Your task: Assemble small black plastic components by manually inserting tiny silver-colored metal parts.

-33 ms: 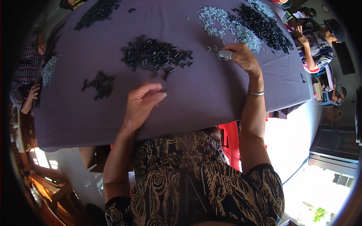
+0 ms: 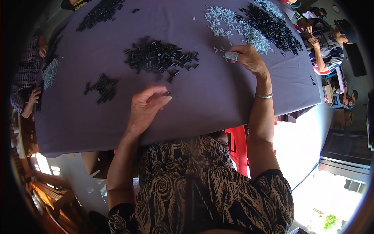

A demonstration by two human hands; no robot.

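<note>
My left hand [image 2: 146,107] is closed in a pinch above the near part of the table, with the dark end of a small black tube-like piece [image 2: 168,93] between thumb and fingers. My right hand [image 2: 249,59] is bent down at the near edge of a pile of small silvery metal pieces [image 2: 255,37]. A greyish-white covering [image 2: 232,56] shows on its thumb; the fingertips are pressed together, and what they grip is too small to make out. Beyond my left hand lies a heap of short black tubes [image 2: 156,56]. A smaller group of longer black pieces [image 2: 102,87] lies to its left.
A purple-grey cloth covers the table [image 2: 202,113]. Black pieces form more piles at far left [image 2: 101,13] and far right [image 2: 272,29]. Another person's hand [image 2: 36,94] rests at the left edge beside silvery pieces [image 2: 50,73]. People sit beyond the right edge, near a red chair [image 2: 238,150].
</note>
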